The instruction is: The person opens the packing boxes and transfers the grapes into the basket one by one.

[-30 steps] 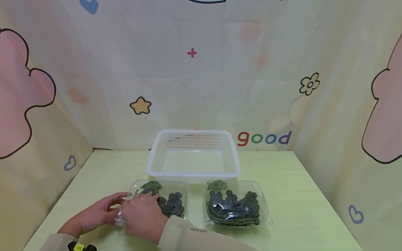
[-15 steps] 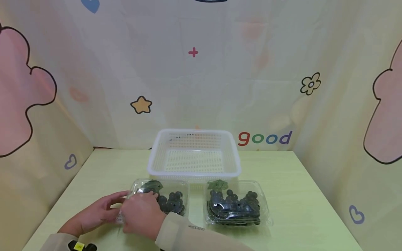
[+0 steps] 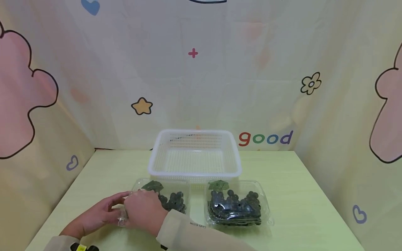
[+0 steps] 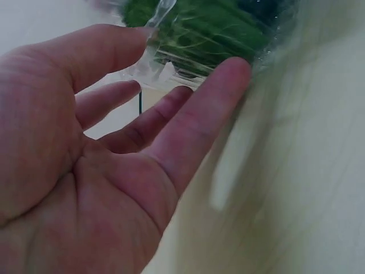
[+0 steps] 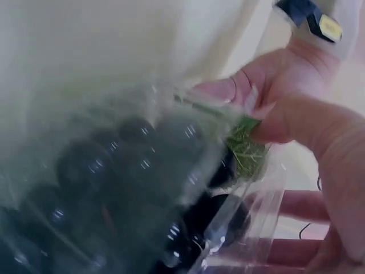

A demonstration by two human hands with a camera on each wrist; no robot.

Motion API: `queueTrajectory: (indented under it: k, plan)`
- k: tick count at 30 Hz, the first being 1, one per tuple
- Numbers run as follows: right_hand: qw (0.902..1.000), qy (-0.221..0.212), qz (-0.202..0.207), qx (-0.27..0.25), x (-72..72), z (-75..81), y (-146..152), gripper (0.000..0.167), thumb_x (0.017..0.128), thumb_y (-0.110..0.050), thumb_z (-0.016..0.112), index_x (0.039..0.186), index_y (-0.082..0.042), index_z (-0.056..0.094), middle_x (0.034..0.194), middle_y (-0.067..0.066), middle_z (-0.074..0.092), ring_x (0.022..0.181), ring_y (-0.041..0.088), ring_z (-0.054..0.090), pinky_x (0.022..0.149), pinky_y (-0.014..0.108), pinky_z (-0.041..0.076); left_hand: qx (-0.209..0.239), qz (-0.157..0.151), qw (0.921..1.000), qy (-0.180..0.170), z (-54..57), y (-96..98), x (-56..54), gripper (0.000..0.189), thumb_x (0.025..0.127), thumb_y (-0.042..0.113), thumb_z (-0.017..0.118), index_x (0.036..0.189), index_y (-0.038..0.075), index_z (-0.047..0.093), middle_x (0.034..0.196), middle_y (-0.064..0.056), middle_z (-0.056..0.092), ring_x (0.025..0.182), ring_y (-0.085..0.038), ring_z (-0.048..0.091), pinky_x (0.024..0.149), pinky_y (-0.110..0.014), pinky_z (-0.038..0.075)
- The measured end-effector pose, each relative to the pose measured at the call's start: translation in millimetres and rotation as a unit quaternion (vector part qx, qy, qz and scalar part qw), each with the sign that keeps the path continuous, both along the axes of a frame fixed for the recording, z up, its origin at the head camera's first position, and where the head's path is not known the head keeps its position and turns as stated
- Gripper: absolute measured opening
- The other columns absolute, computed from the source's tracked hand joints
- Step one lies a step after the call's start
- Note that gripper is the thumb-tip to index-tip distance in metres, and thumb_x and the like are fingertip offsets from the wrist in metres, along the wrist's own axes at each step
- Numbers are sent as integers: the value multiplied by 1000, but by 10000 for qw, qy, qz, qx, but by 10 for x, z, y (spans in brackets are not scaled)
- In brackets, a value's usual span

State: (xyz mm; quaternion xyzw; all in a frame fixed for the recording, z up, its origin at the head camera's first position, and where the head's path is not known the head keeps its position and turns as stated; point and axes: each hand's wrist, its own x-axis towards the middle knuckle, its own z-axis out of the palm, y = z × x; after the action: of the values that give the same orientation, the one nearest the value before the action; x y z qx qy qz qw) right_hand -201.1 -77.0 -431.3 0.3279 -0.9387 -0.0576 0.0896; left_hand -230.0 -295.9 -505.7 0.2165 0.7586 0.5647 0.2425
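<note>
A clear plastic clamshell box (image 3: 171, 184) of dark grapes (image 3: 176, 201) sits at the front left of the table, a green leaf (image 3: 154, 185) showing under its lid. My left hand (image 3: 100, 212) holds its left end; up close in the left wrist view, the thumb (image 4: 122, 48) meets the plastic edge while the fingers reach along the side. Over the box's front left corner, my right hand (image 3: 146, 211) grips the edge. In the right wrist view its thumb (image 5: 302, 123) lies at the rim by the leaf, its fingers (image 5: 293, 251) behind the plastic. The right hand hides part of the box.
A second clamshell box (image 3: 237, 205) of grapes stands to the right of the first. Behind both is a white slotted basket (image 3: 194, 174). The pale table (image 3: 282, 195) ends at a patterned curtain (image 3: 201, 87) on the back and sides.
Both hands stay at the left end of the box and shift only slightly, the right hand's fingers drawing in a little on the lid. The second box and the basket stay put.
</note>
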Motion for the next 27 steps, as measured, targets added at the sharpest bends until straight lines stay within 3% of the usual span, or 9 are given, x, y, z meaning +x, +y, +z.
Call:
queueTrajectory:
  k: [4, 6, 14, 21, 27]
  plan:
    - [9968, 750, 176, 222, 85, -102, 104, 33, 84, -64, 71, 101, -36, 75, 89, -8, 74, 75, 13, 68, 65, 33, 59, -108, 138, 9998, -100, -29, 12, 19, 69, 102, 16, 60, 160, 1, 24, 146, -29, 45, 112, -16, 67, 90, -31, 59]
    - [9942, 1020, 287, 188, 118, -139, 194, 35, 84, -60, 71, 108, -35, 74, 93, -5, 73, 75, 14, 66, 64, 29, 57, -81, 187, 9997, -162, -36, 14, 20, 70, 102, 16, 60, 160, 1, 24, 149, -35, 39, 113, -17, 66, 90, -33, 60]
    - [9874, 1255, 889, -380, 168, -274, 647, 49, 91, -51, 68, 135, -29, 63, 130, 3, 65, 118, 21, 64, 105, 30, 52, -17, 217, 9992, -329, -28, 38, -6, 70, 102, 16, 61, 161, 4, 24, 150, -34, 37, 115, -23, 66, 90, -36, 61]
    - [9867, 1229, 921, -530, 221, -335, 988, 57, 92, -53, 66, 142, -26, 59, 138, 4, 63, 126, 23, 60, 111, 33, 47, -290, 369, 9987, -189, 1, 59, -13, 67, 102, 21, 61, 159, 6, 29, 148, -34, 40, 111, -25, 66, 87, -33, 60]
    - [9876, 1134, 922, -568, 230, -338, 1237, 55, 88, -55, 72, 134, -26, 63, 135, 2, 62, 120, 22, 59, 107, 34, 48, -344, 432, 9984, -88, 4, 54, 13, 69, 101, 19, 62, 159, 3, 28, 147, -35, 40, 111, -21, 66, 86, -33, 60]
